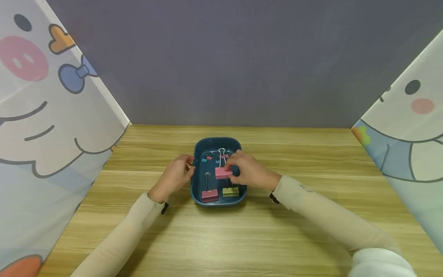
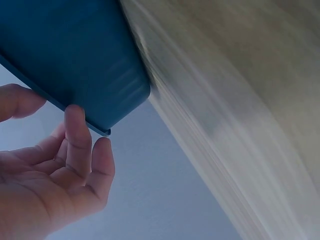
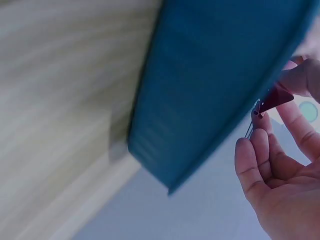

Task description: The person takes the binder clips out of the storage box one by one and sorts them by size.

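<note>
A dark blue tray [image 1: 219,204] stands on the table with binder clips in it. My right hand [image 1: 250,169] reaches over its right side and pinches a large pink binder clip [image 1: 221,174], wire handle pointing away; in the right wrist view this clip [image 3: 276,98] shows between thumb and fingers. At the left side my left hand [image 1: 175,173] holds the tray's rim with bent fingers; the left wrist view shows fingertips [image 2: 75,114] against the rim. Near the tray's front lie a darker pink binder clip [image 1: 209,196] and a yellow-green one [image 1: 230,192].
Small clips lie at the tray's back, among them a turquoise one [image 1: 204,160] and a small pink one [image 1: 209,157]. Beneath the tray is a wood-grain table [image 1: 294,154]. A grey panel [image 1: 242,69] stands behind, with cartoon-printed panels [image 1: 41,127] on both sides.
</note>
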The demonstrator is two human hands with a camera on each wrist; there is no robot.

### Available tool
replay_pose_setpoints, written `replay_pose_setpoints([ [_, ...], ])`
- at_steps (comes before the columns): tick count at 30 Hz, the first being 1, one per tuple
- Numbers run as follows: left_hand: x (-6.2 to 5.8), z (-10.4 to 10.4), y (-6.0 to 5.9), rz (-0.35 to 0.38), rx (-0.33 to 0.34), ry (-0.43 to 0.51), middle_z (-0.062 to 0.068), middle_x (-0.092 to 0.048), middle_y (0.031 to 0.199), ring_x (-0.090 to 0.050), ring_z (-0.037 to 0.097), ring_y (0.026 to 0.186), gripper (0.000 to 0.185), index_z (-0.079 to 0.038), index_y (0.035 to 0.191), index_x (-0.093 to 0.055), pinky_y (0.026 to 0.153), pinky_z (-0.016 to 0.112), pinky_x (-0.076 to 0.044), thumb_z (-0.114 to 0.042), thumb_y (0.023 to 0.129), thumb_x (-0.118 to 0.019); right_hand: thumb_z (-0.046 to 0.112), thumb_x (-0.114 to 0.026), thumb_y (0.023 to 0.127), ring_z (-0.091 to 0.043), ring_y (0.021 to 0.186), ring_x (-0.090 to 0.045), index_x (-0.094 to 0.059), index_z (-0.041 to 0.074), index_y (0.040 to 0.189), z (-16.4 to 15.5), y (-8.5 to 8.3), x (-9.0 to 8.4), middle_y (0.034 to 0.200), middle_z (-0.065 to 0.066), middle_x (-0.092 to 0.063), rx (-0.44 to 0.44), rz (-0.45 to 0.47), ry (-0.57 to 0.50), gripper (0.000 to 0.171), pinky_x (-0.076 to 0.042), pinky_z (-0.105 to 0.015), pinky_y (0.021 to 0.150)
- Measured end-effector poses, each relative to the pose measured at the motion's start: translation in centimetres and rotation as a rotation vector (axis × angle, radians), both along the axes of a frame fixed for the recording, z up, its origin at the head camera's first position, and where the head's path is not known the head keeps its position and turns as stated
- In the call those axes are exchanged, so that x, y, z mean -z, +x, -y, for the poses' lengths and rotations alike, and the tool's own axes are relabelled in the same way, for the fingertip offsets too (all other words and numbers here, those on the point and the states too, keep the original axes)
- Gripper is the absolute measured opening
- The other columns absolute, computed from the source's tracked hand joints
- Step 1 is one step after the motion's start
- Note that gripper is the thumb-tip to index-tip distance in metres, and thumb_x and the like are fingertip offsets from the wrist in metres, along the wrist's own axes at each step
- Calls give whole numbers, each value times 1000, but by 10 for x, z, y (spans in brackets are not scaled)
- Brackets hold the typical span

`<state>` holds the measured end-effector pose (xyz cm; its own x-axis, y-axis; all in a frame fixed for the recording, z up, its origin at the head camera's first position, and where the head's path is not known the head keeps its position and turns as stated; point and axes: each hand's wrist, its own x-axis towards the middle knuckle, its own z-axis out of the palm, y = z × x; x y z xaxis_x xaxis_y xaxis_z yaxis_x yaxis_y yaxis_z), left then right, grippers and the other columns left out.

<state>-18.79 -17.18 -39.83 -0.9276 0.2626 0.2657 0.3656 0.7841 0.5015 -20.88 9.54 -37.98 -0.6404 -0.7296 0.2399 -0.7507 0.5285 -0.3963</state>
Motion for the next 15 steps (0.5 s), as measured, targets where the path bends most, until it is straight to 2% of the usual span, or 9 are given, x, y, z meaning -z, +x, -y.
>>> replay_pose_setpoints([
  [5, 0, 1, 0, 10, -2, 14, 10, -61, 91, -58, 18, 71, 28, 7, 109, -61, 61, 31, -48, -4, 83, -66, 12, -74, 75, -15, 87, -48, -68, 15, 90, -13, -1, -8, 91, 6, -59, 24, -18, -18, 17, -43, -31, 73],
  [10, 1, 3, 0, 28, -2, 22, 11, -61, 92, -58, 19, 73, 28, 6, 109, -60, 59, 30, -48, -4, 84, -66, 11, -73, 74, -15, 90, -52, -69, 14, 90, -22, 2, -8, 91, 6, -61, 31, -20, -43, 17, -43, -37, 86],
  [13, 0, 3, 0, 35, -1, 22, 11, -61, 92, -58, 20, 74, 28, 6, 110, -60, 59, 30, -47, -4, 84, -66, 11, -74, 74, -16, 91, -52, -69, 14, 90, -28, 4, -6, 91, 6, -61, 39, -21, -57, 18, -44, -38, 86],
  [15, 0, 3, 0, 38, -2, 22, 11, -61, 93, -58, 20, 75, 28, 6, 110, -60, 59, 30, -47, -4, 84, -66, 10, -75, 73, -15, 91, -51, -69, 15, 90, -33, 5, -5, 92, 7, -61, 45, -30, -61, 18, -45, -36, 81],
])
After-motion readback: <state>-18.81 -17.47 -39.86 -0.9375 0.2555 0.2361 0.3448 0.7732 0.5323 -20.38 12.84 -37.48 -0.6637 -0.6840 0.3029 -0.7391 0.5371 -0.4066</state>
